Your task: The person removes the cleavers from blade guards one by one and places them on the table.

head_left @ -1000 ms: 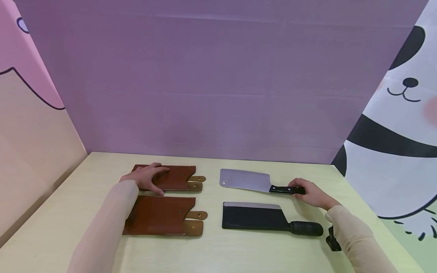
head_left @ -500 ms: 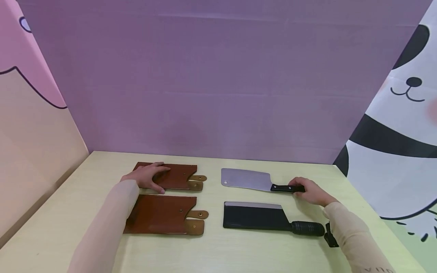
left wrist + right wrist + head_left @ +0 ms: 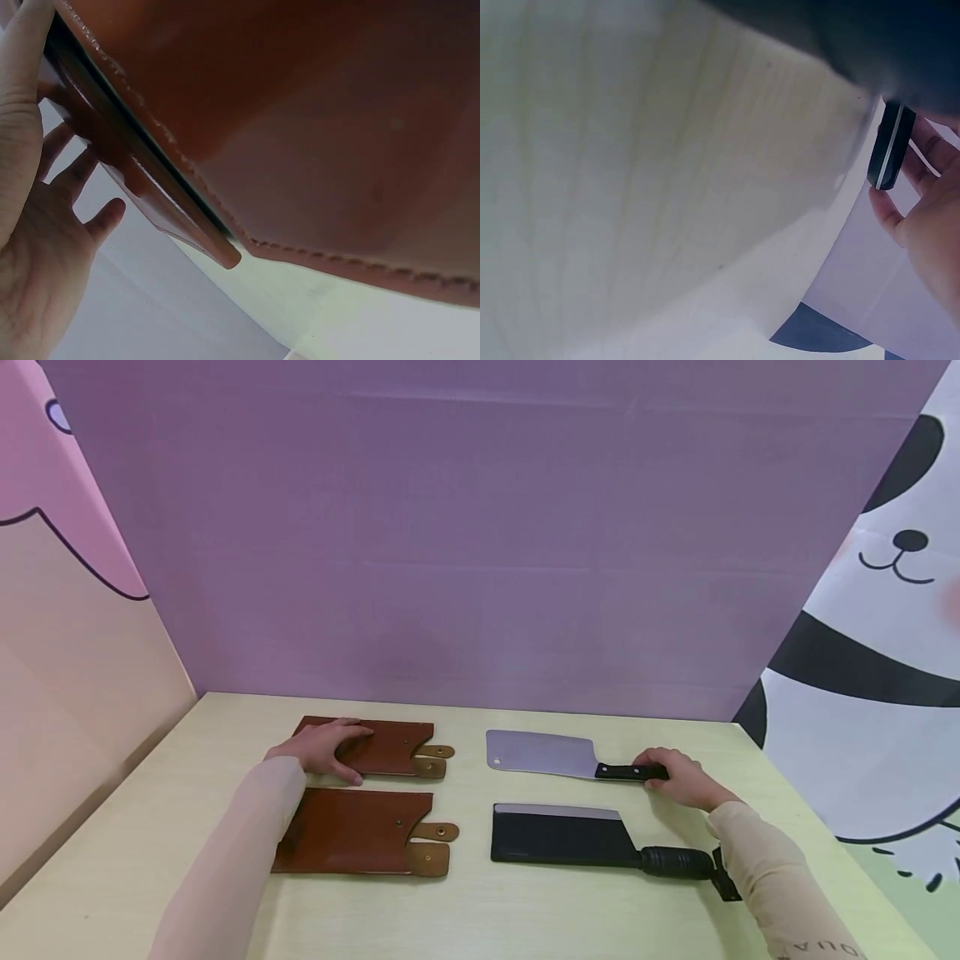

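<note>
My left hand (image 3: pixel 318 748) rests with spread fingers across the far brown leather knife sheath (image 3: pixel 390 745), its thumb by the near edge. Fingers (image 3: pixel 75 176) show along that sheath's other edge in the left wrist view. Nearer to me lies a larger brown sheath (image 3: pixel 352 833), with a tan strap at its right end. My right hand (image 3: pixel 686 783) pinches the black handle of a silver cleaver (image 3: pixel 540 753) between thumb and fingers; its blade points left on the table. The handle's end (image 3: pixel 890 146) shows in the right wrist view.
A second cleaver (image 3: pixel 562 839), with a dark blade and ribbed black handle, lies in front of the silver one. Beneath my right forearm is the black wrist mount (image 3: pixel 726 877). A purple backdrop (image 3: pixel 480 543) stands behind the pale wooden table (image 3: pixel 480 918).
The view has shifted slightly. My right hand and forearm have shifted a little; the left hand keeps its place on the far sheath. Sheaths and cleavers lie as before.
</note>
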Demonstrator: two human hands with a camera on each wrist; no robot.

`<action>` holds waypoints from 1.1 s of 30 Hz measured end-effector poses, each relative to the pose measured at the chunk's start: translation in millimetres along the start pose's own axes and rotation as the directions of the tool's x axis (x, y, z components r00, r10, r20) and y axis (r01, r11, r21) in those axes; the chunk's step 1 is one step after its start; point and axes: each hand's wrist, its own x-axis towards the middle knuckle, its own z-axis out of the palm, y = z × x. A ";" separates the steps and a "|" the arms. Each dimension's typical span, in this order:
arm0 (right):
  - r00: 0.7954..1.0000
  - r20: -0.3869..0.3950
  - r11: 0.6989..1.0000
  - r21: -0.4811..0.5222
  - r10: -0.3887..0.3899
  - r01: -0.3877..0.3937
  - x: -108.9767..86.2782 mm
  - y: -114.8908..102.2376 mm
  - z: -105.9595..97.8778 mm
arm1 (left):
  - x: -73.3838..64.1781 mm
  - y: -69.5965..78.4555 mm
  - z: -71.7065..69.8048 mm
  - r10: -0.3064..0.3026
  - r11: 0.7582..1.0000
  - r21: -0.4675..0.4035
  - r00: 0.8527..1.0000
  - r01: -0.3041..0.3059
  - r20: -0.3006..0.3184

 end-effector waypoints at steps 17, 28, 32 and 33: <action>0.999 -0.014 0.998 -0.045 0.034 -0.034 -2.1 -2.7 3.4 | -4.6 2.4 1.8 0.011 1.000 0.024 1.000 -0.011 -0.029; 0.999 -0.016 0.998 -0.031 0.048 -0.049 -4.9 -4.7 3.7 | -6.9 -3.5 2.0 0.038 0.998 0.050 0.999 -0.036 -0.038; 0.998 -0.018 0.998 -0.027 0.056 -0.056 -6.4 -6.0 2.0 | -9.9 -7.0 0.7 0.053 0.997 0.051 0.997 -0.050 -0.047; 0.998 -0.021 0.998 -0.028 0.055 -0.055 -6.7 -6.0 1.4 | -10.4 -8.5 0.5 0.052 0.998 0.049 0.997 -0.049 -0.050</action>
